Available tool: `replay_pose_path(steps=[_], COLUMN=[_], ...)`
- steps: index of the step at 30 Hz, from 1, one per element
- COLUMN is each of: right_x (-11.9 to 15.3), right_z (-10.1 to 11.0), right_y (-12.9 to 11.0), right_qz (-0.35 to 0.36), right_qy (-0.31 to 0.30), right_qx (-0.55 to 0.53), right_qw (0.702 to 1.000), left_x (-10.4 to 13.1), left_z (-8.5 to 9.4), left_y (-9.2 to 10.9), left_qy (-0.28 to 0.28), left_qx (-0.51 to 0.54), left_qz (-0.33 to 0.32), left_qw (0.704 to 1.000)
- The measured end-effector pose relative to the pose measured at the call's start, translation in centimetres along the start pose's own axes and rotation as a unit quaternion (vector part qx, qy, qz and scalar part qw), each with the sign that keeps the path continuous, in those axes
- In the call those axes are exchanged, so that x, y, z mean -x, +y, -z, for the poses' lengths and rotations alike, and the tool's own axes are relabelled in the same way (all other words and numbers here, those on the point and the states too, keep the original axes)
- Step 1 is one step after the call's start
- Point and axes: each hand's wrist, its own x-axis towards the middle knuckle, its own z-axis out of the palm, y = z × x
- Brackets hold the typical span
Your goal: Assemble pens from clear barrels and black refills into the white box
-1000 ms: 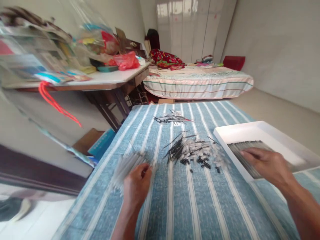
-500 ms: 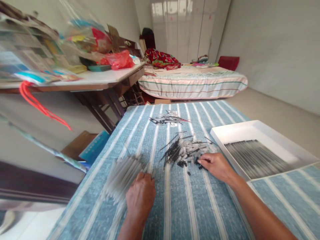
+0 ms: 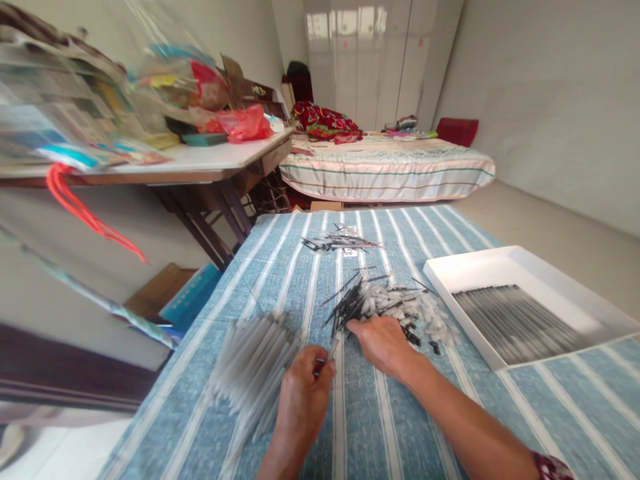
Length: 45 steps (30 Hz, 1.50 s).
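My left hand (image 3: 304, 390) pinches one clear pen tube, its tip pointing up and right, just beside a fan of clear pen tubes (image 3: 253, 363) lying on the striped cloth. My right hand (image 3: 383, 343) rests palm down at the near edge of a heap of black refills and small pen parts (image 3: 387, 307); whether its fingers hold a piece is hidden. The two hands are close together. A white tray (image 3: 550, 280) at the right holds a row of finished dark pens (image 3: 515, 323).
The blue-and-white striped cloth (image 3: 360, 420) covers the table. A second small pile of dark parts (image 3: 337, 240) lies farther back. At the left stands a cluttered desk (image 3: 200, 157) with bags. A bed (image 3: 385, 170) is behind.
My right hand left the white tray, crossed to the parts heap and slid left toward my left hand. My left hand lifted one clear tube from the fan.
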Motion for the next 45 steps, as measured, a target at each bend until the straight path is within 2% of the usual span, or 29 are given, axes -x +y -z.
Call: replay_pose_path(steps=[4,11,15,18,22,25,27,29,30,32,34,35,37,40,45], right_x=[-1.3,-0.4,1.0,1.7,1.9,2.0,1.9,1.8,1.7,1.5,1.4,1.4,1.4,1.4,1.6], right_z=[-0.5,-1.2,-2.4,-3.2,-3.8,-3.9,-3.9,-3.7,-3.6,-3.3,-2.9,-2.7,-2.2,-1.5,-0.7], right_y=[-0.9,-0.4,-0.4,-0.6,-0.8,-0.7,-0.6,-0.7,-0.8,-1.1,-1.2,-1.1,-0.8,0.2,1.1], right_qz=[0.02,0.068,0.128,0.16,0.176,0.148,0.065,-0.033,-0.072,-0.125,-0.151,-0.158,-0.154,-0.136,-0.114], right_qy=[-0.012,0.013,0.109,0.192,0.253,0.279,0.287,0.253,0.214,0.122,0.065,0.058,0.073,0.129,0.19], right_qx=[0.041,0.066,0.056,0.042,0.017,-0.049,-0.15,-0.311,-0.405,-0.575,-0.688,-0.724,-0.77,-0.796,-0.792], right_qw=[0.999,0.995,0.984,0.967,0.951,0.948,0.944,0.915,0.886,0.799,0.707,0.669,0.615,0.576,0.569], left_x=[-0.1,0.0,0.1,0.1,0.2,0.2,0.1,0.0,0.0,0.0,0.1,0.2,0.4,0.7,1.0], left_z=[0.0,0.2,0.1,-0.3,-0.7,-0.6,-0.5,-0.5,-0.6,-0.7,-0.9,-1.0,-1.0,-0.8,-0.9], left_y=[-0.4,0.3,0.9,1.3,1.5,1.5,1.4,1.2,1.2,1.1,1.2,1.3,1.7,2.1,2.2], left_qy=[-0.023,-0.005,-0.025,-0.032,-0.031,-0.024,-0.013,-0.009,-0.011,-0.024,-0.049,-0.06,-0.072,-0.08,-0.099], left_qx=[0.078,0.057,0.125,0.222,0.299,0.324,0.33,0.33,0.329,0.327,0.324,0.319,0.297,0.269,0.279], left_qz=[0.029,0.013,0.043,0.091,0.137,0.148,0.146,0.141,0.137,0.129,0.118,0.112,0.102,0.094,0.089], left_qw=[0.996,0.998,0.991,0.97,0.944,0.934,0.932,0.934,0.934,0.936,0.937,0.939,0.947,0.955,0.951])
